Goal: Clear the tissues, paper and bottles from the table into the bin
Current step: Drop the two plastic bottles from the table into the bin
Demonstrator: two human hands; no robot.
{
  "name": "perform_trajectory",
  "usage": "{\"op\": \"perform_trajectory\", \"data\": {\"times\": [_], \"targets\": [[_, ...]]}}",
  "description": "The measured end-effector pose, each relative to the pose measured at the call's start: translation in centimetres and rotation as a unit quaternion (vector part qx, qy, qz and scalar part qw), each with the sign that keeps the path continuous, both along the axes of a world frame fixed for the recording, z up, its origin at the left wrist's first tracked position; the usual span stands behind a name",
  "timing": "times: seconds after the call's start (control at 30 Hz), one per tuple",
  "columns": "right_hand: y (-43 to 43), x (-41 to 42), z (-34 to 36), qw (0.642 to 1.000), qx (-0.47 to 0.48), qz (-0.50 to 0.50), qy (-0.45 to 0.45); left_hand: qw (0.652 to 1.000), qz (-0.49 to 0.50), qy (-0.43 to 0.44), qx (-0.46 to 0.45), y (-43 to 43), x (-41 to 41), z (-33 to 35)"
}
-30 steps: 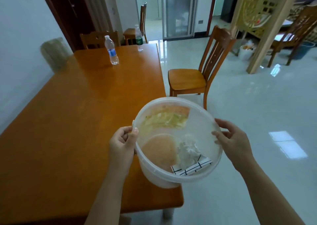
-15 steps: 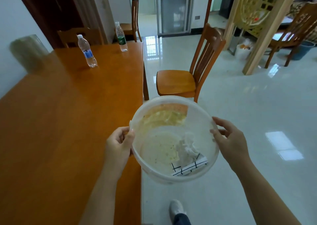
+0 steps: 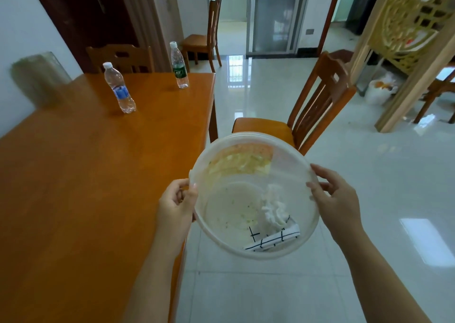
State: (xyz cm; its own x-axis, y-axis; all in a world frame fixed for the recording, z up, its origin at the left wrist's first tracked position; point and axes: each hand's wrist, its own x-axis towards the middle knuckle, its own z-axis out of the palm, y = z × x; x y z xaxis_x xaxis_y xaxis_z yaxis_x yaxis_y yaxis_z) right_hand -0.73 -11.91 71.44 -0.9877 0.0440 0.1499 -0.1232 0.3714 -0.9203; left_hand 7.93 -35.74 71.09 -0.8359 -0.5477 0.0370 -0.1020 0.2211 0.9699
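I hold a translucent plastic bin (image 3: 290,155) by its rim over the floor, just off the table's right edge. My left hand (image 3: 176,203) grips the left rim and my right hand (image 3: 333,198) grips the right rim. Inside lie a crumpled white tissue (image 3: 272,210) and a white paper with black grid lines (image 3: 273,240). On the wooden table (image 3: 73,175), far end, stand two plastic bottles: one with a blue label (image 3: 119,89) and one with a green label (image 3: 178,66).
A wooden chair (image 3: 307,115) stands right beyond the bin. More chairs (image 3: 121,57) sit at the table's far end. A pale upright object (image 3: 37,78) leans by the left wall. Glossy tiled floor (image 3: 369,175) spreads right, with a carved screen (image 3: 413,27).
The view has moved forward along the table's right side. The bin, held by both hands, went from above the table corner to over the floor. The bottles look nearer.
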Motion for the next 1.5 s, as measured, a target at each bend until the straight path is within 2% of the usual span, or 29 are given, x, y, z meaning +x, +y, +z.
{"op": "perform_trajectory", "data": {"times": [0.27,0.57,0.8,1.23,1.5], "targets": [[0.3,-14.4,-0.3,0.999,-0.031,0.025,0.012,0.999,0.038,0.01,0.009,1.1,-12.2,-0.4],[-3.0,-30.5,1.3,0.991,-0.044,0.126,-0.008,0.991,0.128,0.037,0.003,0.0,-24.1,1.2],[-10.9,-37.3,0.9,0.977,-0.037,0.204,-0.04,0.976,0.211,0.049,0.002,-5.3,-28.3,1.2],[-29.7,-48.3,0.3,0.965,-0.014,0.256,-0.055,0.955,0.293,0.039,0.038,-21.6,-36.8,1.1],[-36.4,-52.3,-1.3,0.95,0.007,0.301,-0.086,0.936,0.342,0.073,0.041,-25.9,-39.8,0.9]]}}
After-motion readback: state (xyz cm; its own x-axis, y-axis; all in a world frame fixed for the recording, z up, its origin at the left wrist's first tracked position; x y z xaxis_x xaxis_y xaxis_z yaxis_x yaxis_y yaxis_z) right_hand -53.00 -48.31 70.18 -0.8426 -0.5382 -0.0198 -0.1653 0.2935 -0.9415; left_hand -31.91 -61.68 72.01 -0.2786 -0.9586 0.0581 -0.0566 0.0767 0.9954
